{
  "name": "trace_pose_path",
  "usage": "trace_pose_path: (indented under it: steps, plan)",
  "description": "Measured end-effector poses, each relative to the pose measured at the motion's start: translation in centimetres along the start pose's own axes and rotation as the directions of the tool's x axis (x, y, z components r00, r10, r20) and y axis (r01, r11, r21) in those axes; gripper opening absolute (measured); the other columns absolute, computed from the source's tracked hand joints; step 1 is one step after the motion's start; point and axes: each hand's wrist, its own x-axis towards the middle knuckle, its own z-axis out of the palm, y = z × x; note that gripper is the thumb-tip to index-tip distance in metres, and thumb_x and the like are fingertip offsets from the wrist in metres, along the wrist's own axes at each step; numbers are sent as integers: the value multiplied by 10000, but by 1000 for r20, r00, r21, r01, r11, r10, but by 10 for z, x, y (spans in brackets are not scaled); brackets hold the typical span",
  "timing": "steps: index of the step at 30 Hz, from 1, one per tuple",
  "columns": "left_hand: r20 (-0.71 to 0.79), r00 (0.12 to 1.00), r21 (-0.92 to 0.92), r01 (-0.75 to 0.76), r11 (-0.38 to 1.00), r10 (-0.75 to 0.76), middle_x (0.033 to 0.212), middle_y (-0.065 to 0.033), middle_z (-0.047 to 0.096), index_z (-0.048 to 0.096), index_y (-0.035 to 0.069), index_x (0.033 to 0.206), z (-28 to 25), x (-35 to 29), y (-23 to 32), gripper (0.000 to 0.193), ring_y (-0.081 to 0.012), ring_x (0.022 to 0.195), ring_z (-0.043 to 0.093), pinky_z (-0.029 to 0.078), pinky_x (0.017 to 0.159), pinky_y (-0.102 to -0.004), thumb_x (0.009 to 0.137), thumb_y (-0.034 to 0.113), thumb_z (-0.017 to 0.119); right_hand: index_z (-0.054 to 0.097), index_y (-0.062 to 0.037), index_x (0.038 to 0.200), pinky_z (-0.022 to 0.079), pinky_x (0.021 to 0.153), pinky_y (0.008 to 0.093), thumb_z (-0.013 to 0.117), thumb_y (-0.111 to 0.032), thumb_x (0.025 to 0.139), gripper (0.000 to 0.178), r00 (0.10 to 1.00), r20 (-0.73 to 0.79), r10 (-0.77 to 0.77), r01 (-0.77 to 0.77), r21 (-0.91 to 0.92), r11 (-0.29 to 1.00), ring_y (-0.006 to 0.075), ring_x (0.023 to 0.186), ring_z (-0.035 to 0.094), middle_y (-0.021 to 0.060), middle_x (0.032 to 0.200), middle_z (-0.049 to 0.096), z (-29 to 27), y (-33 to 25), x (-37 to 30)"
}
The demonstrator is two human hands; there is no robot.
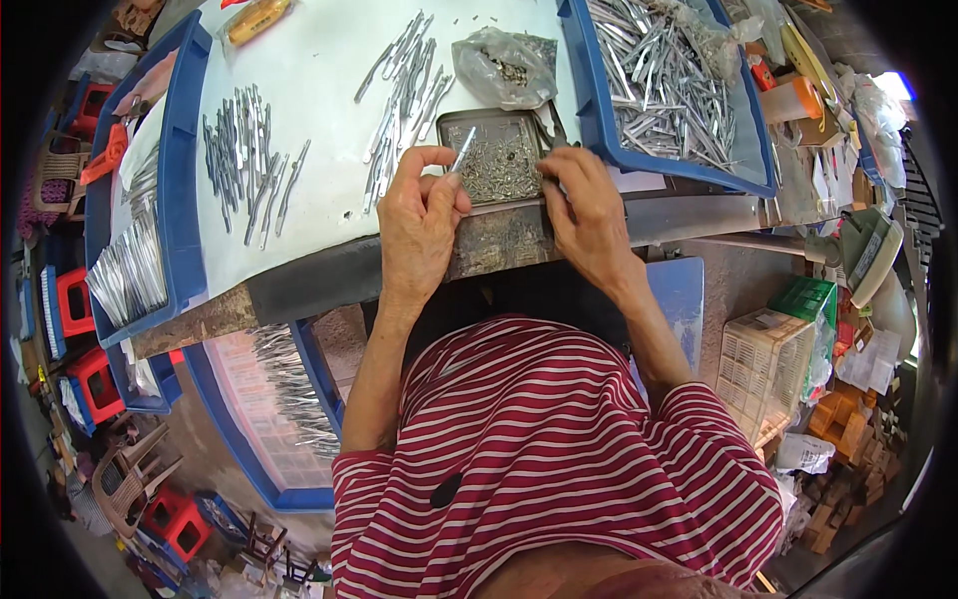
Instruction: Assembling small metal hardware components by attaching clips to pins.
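Observation:
Between the thumb and fingers of my left hand (417, 215) a slim silvery metal strip (465, 147) stands tilted over a shallow tray's left side. Small metal pin-like pieces (499, 172) cover the bottom of that tray (442, 128). At its right edge is my right hand (591, 215), fingers curled and thumb drawn in. Whatever its fingertips hold, if anything, is too small to make out. A dark tool (551, 122), its kind unclear, lies just beyond them. Behind the tray rests a clear plastic bag (506, 68) with small parts inside.
A blue crate (654, 165) heaped with metal strips stands to the right. Loose strips lie on the white tabletop (317, 215) in groups (239, 150). Another blue bin (190, 110) is at the left edge, and a blue crate (289, 499) sits below the table.

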Motion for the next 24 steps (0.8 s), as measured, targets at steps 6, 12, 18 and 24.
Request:
trace_pose_path:
  steps: [6, 12, 18, 24]
  plan:
    - [-12, 995, 113, -94, 989, 96, 582, 3, 497, 512, 10, 944, -1, 1, -6, 115, -36, 512, 420, 327, 456, -189, 848, 41, 456, 507, -25, 970, 385, 671, 360, 596, -30, 691, 293, 995, 84, 46, -29, -195, 980, 297, 783, 468, 126, 879, 485, -13, -13, -32]
    - [-27, 980, 191, -189, 963, 197, 636, 9, 466, 508, 17, 986, 1, 3, -12, 134, -30, 557, 380, 290, 485, -159, 869, 60, 460, 480, -12, 887, 391, 635, 361, 644, -127, 679, 289, 986, 91, 141, -110, -288, 951, 279, 736, 484, 110, 781, 487, -8, -17, -39]
    - [-52, 977, 230, -188, 955, 205, 608, -11, 463, 513, -5, 961, 5, 5, -14, 141, -53, 553, 405, 337, 490, -200, 849, 28, 432, 434, -11, 781, 419, 507, 399, 592, -130, 720, 207, 966, 117, 232, -196, -259, 946, 307, 596, 538, 144, 651, 515, -9, -16, -37]
    - [-27, 982, 182, -179, 967, 187, 641, -7, 465, 514, -4, 960, 5, 6, -16, 136, -55, 576, 411, 339, 506, -198, 853, 18, 432, 460, -6, 844, 402, 482, 394, 570, -102, 703, 203, 928, 92, 362, -333, -234, 913, 315, 536, 534, 139, 592, 523, -9, -16, -41]
